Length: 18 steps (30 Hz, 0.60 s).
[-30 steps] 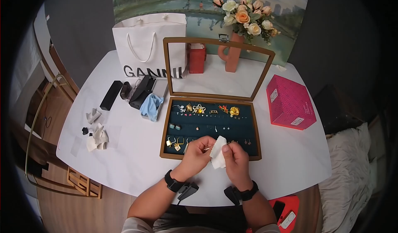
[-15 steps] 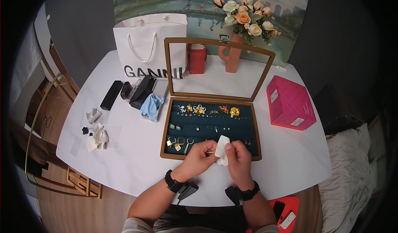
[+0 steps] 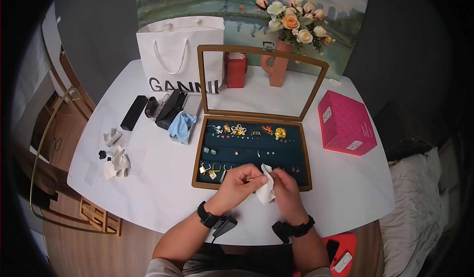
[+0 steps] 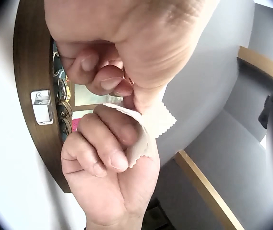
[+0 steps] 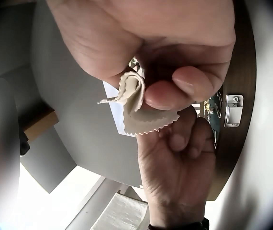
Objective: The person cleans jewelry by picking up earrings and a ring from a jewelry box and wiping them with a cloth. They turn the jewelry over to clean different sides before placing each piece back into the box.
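Observation:
Above the front edge of an open wooden jewellery case [image 3: 198,184], both hands meet at a white cloth [image 3: 265,192] with zigzag edges. My left hand [image 3: 238,184] pinches a small thin item, mostly hidden by the fingers, its thumb tip against the cloth. My right hand [image 3: 290,194] grips the folded cloth with curled fingers. In the left wrist view the cloth [image 4: 142,139] lies between the left thumb and the right fingers. In the right wrist view the cloth [image 5: 135,103] bunches beside the right fingertips. Earrings and brooches [image 3: 239,129] sit in rows on the dark green lining.
The case's glass lid [image 3: 321,82] stands up. Behind it are a white paper bag [image 3: 180,55], a red box [image 3: 236,72] and a flower vase [image 3: 280,65]. A pink box [image 3: 347,122] is at right; a blue cloth [image 3: 181,127], black case [image 3: 134,113] and crumpled scraps [image 3: 117,163] at left.
The cloth has turned and folded narrower between the hands. My right hand has rotated, its thumb no longer showing on top, and my left thumb has extended against the cloth.

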Each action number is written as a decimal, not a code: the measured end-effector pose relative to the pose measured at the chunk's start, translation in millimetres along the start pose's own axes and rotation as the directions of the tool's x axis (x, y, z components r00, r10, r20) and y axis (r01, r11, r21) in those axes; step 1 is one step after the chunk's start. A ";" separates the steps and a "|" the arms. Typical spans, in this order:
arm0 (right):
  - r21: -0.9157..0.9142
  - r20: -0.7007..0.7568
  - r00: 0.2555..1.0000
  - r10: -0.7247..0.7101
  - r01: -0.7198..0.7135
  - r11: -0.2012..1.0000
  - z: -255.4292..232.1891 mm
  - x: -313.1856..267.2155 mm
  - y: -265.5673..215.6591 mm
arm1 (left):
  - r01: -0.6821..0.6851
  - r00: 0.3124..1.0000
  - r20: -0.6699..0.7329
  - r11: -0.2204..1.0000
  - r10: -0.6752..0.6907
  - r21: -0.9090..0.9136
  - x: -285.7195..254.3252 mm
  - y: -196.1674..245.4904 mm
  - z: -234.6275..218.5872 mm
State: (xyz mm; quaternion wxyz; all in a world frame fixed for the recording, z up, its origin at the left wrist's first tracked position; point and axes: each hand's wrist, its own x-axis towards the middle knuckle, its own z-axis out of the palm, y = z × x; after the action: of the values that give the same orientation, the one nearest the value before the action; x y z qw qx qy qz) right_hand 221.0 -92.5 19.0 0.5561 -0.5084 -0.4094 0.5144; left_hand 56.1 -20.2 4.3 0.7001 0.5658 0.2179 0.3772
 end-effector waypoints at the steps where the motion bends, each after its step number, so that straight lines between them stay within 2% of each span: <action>1: -0.085 -0.033 0.997 -0.066 0.063 0.994 0.8 0.7 8.5 | -0.002 1.000 -0.008 1.000 0.002 0.013 0.1 0.9 0.2; 2: -0.170 -0.060 0.989 -0.135 0.123 0.978 1.5 1.8 14.0 | -0.004 1.000 -0.016 1.000 0.005 0.027 0.2 1.6 0.2; 5: -0.277 -0.119 0.939 -0.322 0.280 0.919 2.0 4.6 18.1 | -0.011 1.000 0.001 0.999 0.011 0.053 0.1 -3.7 -2.6; 8: -0.192 -0.167 0.954 -0.250 0.218 0.957 2.3 2.9 15.3 | -0.032 0.999 -0.012 0.999 0.033 0.034 0.4 -7.5 -0.9; 11: -0.192 -0.094 0.970 -0.225 0.204 0.960 3.0 0.5 11.9 | -0.069 0.994 -0.079 0.992 0.078 0.107 1.3 -14.0 -2.3; 14: -0.158 -0.050 0.982 -0.181 0.171 0.973 3.6 -0.1 10.5 | -0.020 0.993 -0.114 0.998 0.026 0.051 2.2 -14.1 -2.0; 18: -0.213 -0.013 0.976 -0.217 0.209 0.954 0.6 1.7 14.4 | 0.002 0.993 -0.117 1.000 -0.003 -0.002 2.2 -7.2 -1.8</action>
State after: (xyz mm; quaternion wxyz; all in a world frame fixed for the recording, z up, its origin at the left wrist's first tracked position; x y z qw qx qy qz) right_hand 218.4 -91.3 4.8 0.5587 -0.5266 -0.5039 0.3959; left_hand 58.1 -17.9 -2.9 0.6871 0.5420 0.2588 0.4089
